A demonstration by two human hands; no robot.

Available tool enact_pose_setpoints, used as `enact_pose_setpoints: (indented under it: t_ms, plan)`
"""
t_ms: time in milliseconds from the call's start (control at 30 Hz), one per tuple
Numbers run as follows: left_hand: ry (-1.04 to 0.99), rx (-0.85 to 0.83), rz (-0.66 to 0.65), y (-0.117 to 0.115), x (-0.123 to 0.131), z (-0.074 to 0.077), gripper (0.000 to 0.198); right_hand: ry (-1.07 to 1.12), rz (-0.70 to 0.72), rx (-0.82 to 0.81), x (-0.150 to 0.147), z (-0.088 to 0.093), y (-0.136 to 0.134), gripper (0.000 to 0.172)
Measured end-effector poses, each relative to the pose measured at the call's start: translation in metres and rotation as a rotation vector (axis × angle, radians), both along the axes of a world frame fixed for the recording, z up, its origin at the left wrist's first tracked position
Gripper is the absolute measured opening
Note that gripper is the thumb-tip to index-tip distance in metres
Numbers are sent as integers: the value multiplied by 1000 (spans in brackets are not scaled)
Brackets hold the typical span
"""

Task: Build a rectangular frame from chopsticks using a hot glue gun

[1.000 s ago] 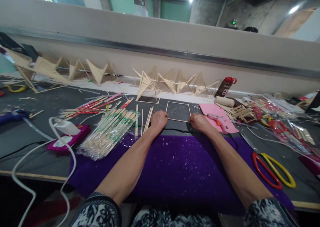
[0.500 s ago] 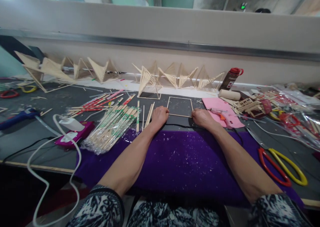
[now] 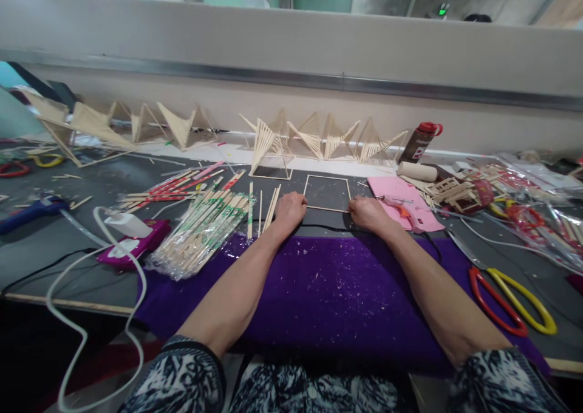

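Observation:
A thin square frame of wooden sticks (image 3: pixel 328 177) lies on the dark table. My left hand (image 3: pixel 291 211) is closed on its near left corner. At the near right corner, my right hand (image 3: pixel 365 212) pinches the same frame. Several loose sticks (image 3: pixel 272 206) lie just left of my left hand. A pink sheet (image 3: pixel 380 186) with a small glue gun (image 3: pixel 405 212) on it is beside my right hand. Purple cloth (image 3: pixel 328 291) spreads beneath my forearms.
Wrapped sticks (image 3: pixel 204 231) and a pink power strip (image 3: pixel 136 246) with white cable lie left. Stick models (image 3: pixel 264 146) line the back, near a brown bottle (image 3: pixel 419 143). Large scissors (image 3: pixel 501 297) rest at the right. A blue glue gun (image 3: pixel 36 212) is far left.

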State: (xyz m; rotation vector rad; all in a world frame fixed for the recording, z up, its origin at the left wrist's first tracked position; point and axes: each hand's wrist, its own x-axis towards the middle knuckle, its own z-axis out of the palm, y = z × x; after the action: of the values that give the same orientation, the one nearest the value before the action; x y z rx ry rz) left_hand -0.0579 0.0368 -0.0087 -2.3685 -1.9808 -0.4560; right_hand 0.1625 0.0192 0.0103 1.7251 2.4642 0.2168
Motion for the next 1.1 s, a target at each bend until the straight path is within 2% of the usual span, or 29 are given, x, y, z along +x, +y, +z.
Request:
enact_pose_setpoints:
  t_ms: [433, 1100]
  plan:
    - [13, 4, -10, -3, 1, 4, 29, 14, 2, 5, 0, 1, -3, 28]
    - [-6, -5, -4, -1, 0, -2, 29, 11, 9, 16, 2, -4, -1, 28]
